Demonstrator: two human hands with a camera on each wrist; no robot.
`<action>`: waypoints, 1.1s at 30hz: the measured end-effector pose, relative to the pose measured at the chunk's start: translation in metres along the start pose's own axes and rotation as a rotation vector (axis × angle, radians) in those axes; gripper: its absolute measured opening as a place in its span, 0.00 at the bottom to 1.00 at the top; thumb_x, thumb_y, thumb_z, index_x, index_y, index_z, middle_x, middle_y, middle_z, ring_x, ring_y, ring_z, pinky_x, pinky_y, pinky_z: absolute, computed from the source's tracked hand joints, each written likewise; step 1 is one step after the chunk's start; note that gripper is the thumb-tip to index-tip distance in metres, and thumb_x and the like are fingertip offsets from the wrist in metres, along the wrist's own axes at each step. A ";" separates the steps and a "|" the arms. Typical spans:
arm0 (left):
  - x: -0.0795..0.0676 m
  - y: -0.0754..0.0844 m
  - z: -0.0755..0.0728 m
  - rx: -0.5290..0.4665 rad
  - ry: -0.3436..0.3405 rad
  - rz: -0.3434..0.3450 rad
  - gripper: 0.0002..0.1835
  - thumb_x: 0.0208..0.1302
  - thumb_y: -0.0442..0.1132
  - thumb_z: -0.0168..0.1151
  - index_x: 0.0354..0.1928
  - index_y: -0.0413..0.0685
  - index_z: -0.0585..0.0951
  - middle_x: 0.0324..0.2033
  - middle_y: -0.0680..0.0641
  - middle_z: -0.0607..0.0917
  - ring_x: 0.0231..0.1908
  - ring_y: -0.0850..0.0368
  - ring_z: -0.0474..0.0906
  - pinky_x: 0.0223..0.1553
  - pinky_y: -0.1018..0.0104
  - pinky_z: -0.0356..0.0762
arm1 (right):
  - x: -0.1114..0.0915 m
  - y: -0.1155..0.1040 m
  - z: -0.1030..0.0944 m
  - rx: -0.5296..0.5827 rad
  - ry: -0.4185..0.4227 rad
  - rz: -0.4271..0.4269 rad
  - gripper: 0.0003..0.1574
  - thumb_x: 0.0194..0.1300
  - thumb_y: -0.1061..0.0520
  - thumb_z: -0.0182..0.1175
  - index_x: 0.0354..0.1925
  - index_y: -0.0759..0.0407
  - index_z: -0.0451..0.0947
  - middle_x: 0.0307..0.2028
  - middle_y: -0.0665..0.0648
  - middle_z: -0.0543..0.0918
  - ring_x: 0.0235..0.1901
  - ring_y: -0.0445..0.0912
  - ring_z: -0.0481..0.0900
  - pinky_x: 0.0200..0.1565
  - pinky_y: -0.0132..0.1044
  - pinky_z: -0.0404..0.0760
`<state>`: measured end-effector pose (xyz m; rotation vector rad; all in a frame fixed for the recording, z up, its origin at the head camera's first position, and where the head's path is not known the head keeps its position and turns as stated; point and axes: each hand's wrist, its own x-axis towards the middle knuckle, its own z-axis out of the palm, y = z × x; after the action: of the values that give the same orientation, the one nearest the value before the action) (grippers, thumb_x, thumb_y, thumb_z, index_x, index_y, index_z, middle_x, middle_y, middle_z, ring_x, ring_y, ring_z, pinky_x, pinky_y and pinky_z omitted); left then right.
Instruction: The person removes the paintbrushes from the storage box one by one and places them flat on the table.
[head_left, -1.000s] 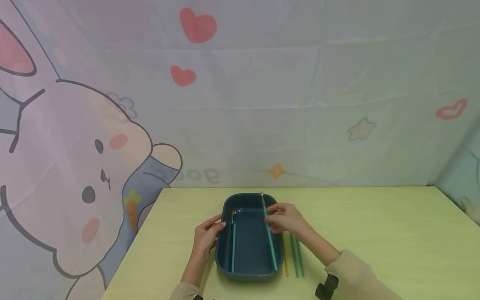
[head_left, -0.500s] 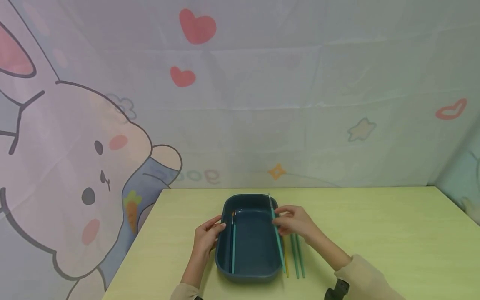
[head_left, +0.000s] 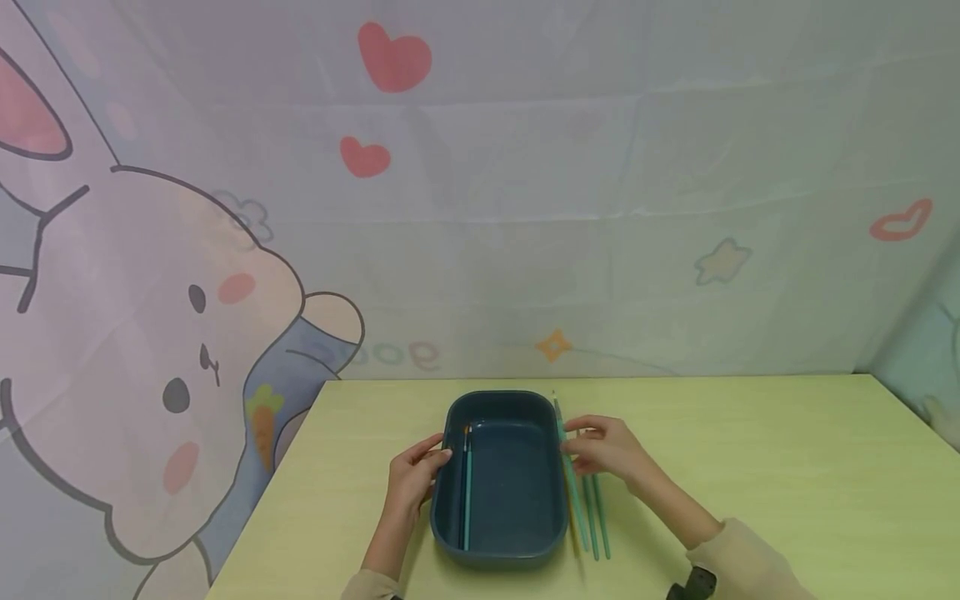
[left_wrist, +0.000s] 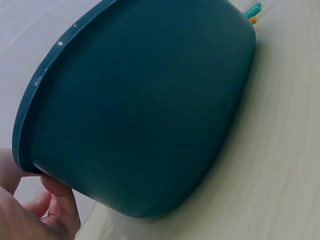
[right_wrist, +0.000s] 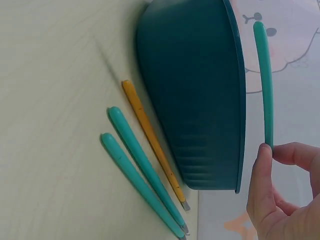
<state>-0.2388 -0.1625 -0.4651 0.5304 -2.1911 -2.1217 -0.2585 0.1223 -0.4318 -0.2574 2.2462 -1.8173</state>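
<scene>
Writing: faint rounded lettering (head_left: 424, 356) on the cloth backdrop (head_left: 525, 267), low and left of centre, partly washed out; a g-like shape and o-like shapes show, whole word not legible. Small dark marks on the yellow brush (right_wrist: 151, 140), too small to read.

Held brush (head_left: 574, 500): turquoise handle, slim. Position: raised over the table (head_left: 750, 467), just outside the right-hand rim of the dark teal tray (head_left: 517, 492); right wrist view shows a gap between handle and rim. Long axis runs mainly away from the person; bristle end points to the backdrop, handle end back toward the person and angled slightly right.

Right hand (head_left: 607, 448): thumb and finger pinched together on the held brush. Left hand (head_left: 412, 479): gripping the tray at its left rim, thumb on top, fingers outside.

Tray: upright on the table, long axis running away from the person. Inside, along its left wall, a dark blue brush (head_left: 461, 500) and a slim turquoise brush (head_left: 468, 500) lie side by side, near parallel, bristles to the far end.

Right of tray, on the table: yellow brush nearest the wall, then two turquoise brushes (right_wrist: 148, 168), all roughly lengthwise.
</scene>
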 end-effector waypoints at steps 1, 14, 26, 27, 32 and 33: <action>0.000 0.000 0.000 0.001 0.001 0.001 0.22 0.61 0.37 0.63 0.58 0.40 0.78 0.33 0.50 0.82 0.30 0.58 0.80 0.31 0.68 0.78 | 0.000 0.001 -0.001 -0.004 0.000 0.000 0.30 0.59 0.59 0.63 0.56 0.73 0.71 0.33 0.55 0.87 0.24 0.40 0.83 0.35 0.40 0.85; 0.001 -0.001 0.000 0.003 0.006 0.008 0.22 0.60 0.37 0.63 0.57 0.40 0.78 0.32 0.50 0.83 0.29 0.58 0.79 0.29 0.69 0.77 | -0.005 0.014 -0.013 0.005 0.035 0.046 0.30 0.59 0.59 0.64 0.57 0.73 0.71 0.33 0.58 0.87 0.24 0.41 0.83 0.33 0.37 0.84; 0.000 -0.001 0.000 0.002 0.002 0.015 0.22 0.60 0.37 0.64 0.57 0.39 0.78 0.32 0.50 0.83 0.29 0.59 0.78 0.29 0.69 0.76 | -0.007 0.029 -0.023 -0.020 0.031 0.058 0.32 0.60 0.59 0.63 0.58 0.75 0.69 0.35 0.59 0.87 0.25 0.43 0.84 0.32 0.35 0.84; 0.000 -0.001 0.000 0.002 0.002 0.014 0.22 0.60 0.37 0.64 0.57 0.39 0.78 0.32 0.50 0.83 0.29 0.59 0.78 0.29 0.69 0.76 | -0.007 0.031 -0.024 -0.017 0.032 0.061 0.32 0.60 0.59 0.63 0.58 0.75 0.69 0.34 0.59 0.87 0.25 0.43 0.84 0.31 0.35 0.84; 0.000 -0.001 0.000 -0.002 0.002 0.014 0.22 0.61 0.37 0.64 0.57 0.39 0.78 0.33 0.49 0.84 0.29 0.59 0.79 0.30 0.69 0.77 | -0.006 0.037 -0.028 -0.021 0.046 0.083 0.31 0.60 0.59 0.63 0.58 0.75 0.69 0.34 0.58 0.87 0.24 0.43 0.84 0.30 0.34 0.83; 0.000 -0.001 0.000 0.000 0.002 0.013 0.22 0.61 0.37 0.64 0.57 0.39 0.78 0.33 0.49 0.84 0.29 0.59 0.79 0.30 0.69 0.77 | -0.006 0.038 -0.028 -0.024 0.049 0.085 0.31 0.60 0.59 0.63 0.58 0.75 0.69 0.34 0.59 0.87 0.24 0.43 0.84 0.30 0.34 0.83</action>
<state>-0.2390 -0.1625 -0.4665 0.5172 -2.1870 -2.1137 -0.2606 0.1585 -0.4628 -0.1216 2.2764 -1.7726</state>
